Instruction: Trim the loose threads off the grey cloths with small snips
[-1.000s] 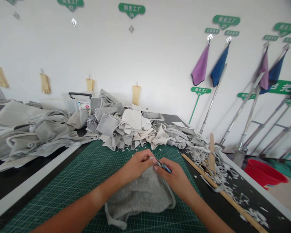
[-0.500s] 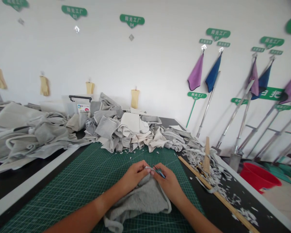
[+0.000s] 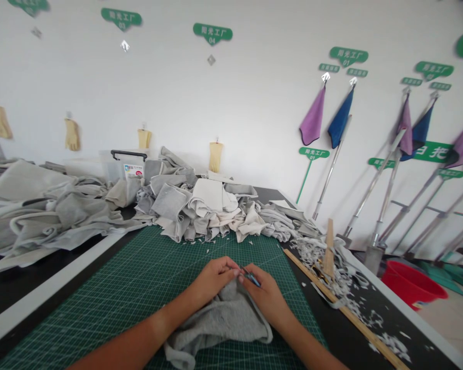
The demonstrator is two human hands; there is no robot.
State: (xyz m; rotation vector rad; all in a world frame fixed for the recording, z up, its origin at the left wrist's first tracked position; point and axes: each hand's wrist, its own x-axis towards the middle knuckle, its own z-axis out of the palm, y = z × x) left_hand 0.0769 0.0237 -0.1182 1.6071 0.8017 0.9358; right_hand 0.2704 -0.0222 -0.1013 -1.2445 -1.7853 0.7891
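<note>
L hand (image 3: 214, 282), lower ctr of frame, fingertips pinched on top edge of gray cloth (image 3: 235, 321); R hand (image 3: 266, 292) just right of it, closed round a blue-handled tool (image 3: 252, 278), fingertips meeting L's at the cloth edge. Tool tip mostly hidden by fingers, can't tell if its blades are on the fabric. Cloth hangs/bunches below hands onto green cutting mat (image 3: 111, 298), bottom ctr; forearms cover some of mat. Big pile of gray + off-white cloths (image 3: 208, 198) mid-frame, spills over mat's far edge, blocks that end and part of clear bin (image 3: 110, 163) w/ black handle. 2nd heap of gray cloths (image 3: 50, 218) mid-left, beside mat. Lower right: long wood strip (image 3: 357, 316) along mat's R edge, shorter wood piece (image 3: 329, 252) amid fabric scraps (image 3: 395, 345), gold-handled tool (image 3: 319, 272) partly buried there. Red bucket (image 3: 411, 282) far right, off table. Bkgd: yellow gloves (image 3: 215, 156) on wall, purple cloth (image 3: 313, 118) + blue cloth (image 3: 340, 119) upper right, poles leaning below.
</note>
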